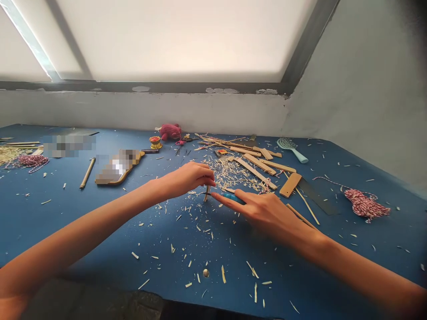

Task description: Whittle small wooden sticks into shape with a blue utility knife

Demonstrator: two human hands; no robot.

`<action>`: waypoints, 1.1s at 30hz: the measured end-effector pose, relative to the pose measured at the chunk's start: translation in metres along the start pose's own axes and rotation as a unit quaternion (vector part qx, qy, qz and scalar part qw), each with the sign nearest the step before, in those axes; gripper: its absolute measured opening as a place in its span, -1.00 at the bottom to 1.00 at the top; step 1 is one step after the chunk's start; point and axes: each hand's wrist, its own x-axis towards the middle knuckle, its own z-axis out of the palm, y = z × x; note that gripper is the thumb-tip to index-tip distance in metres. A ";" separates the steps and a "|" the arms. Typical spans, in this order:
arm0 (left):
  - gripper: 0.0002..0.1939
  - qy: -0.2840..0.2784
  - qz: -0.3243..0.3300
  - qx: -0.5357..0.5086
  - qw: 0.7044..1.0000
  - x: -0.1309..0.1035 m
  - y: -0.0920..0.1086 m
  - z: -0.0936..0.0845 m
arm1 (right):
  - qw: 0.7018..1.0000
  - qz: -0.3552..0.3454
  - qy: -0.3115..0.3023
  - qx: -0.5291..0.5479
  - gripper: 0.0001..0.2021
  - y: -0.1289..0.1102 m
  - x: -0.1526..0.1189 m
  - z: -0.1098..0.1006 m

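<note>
Wooden stick (206, 195): left hand (193, 178) pinches it; loosening could tip it.
Blue-handled tool (233, 198): right hand (263, 206) clasps it; overshooting could nick.

pale light from the window (187, 40); upper-right corner dark; some patches pixelated

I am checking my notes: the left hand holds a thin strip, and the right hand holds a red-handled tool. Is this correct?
Wrong colour: the tool in the right hand has a blue handle, as the head view shows.
</note>
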 end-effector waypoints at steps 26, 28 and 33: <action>-0.81 0.019 0.000 -0.063 0.998 -0.008 -0.003 0.007 | 0.998 0.033 0.022 0.044 -0.21 -0.015 0.003 0.026; -0.82 0.018 0.002 -0.066 0.998 -0.009 0.000 0.007 | 0.998 0.027 0.014 0.051 -0.23 -0.017 0.004 0.026; -0.82 0.017 -0.010 -0.048 0.999 -0.011 0.008 0.006 | 0.998 0.023 -0.005 0.051 -0.26 -0.019 0.004 0.022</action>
